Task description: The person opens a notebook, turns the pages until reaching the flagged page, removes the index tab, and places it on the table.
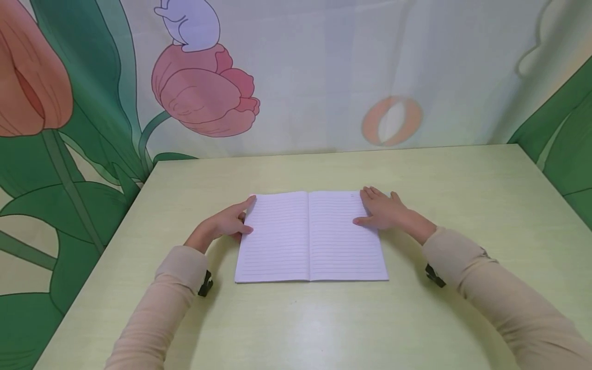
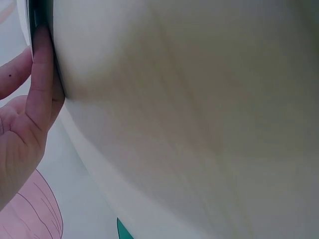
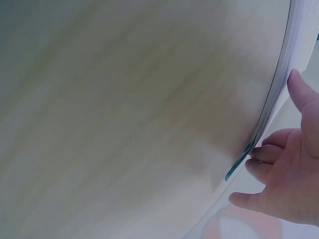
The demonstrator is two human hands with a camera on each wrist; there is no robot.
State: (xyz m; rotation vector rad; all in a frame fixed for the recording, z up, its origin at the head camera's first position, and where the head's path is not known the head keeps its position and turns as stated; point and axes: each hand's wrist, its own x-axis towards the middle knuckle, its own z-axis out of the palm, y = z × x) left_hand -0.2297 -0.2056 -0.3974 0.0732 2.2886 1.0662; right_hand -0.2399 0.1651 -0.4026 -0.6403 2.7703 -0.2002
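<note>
An open notebook [image 1: 277, 241] with blank lined pages lies flat on the table, its spine in the middle. My left hand [image 1: 228, 220] holds its left edge: the thumb rests on the page and other fingers reach under the edge. In the left wrist view, those fingers of the left hand [image 2: 37, 99] are tucked in by the dark cover. On the upper right corner of the right page lies my right hand [image 1: 384, 209], its fingers extended and thumb spread over the paper. The right wrist view shows the right hand [image 3: 289, 164] beside the notebook's edge [image 3: 274, 94].
The pale wooden table [image 1: 296, 324] reaches back to a curtain [image 1: 314, 77] printed with tulips and a rabbit. Beige sleeves [image 1: 162, 303] cover both forearms, with a dark device [image 1: 435, 276] under each wrist.
</note>
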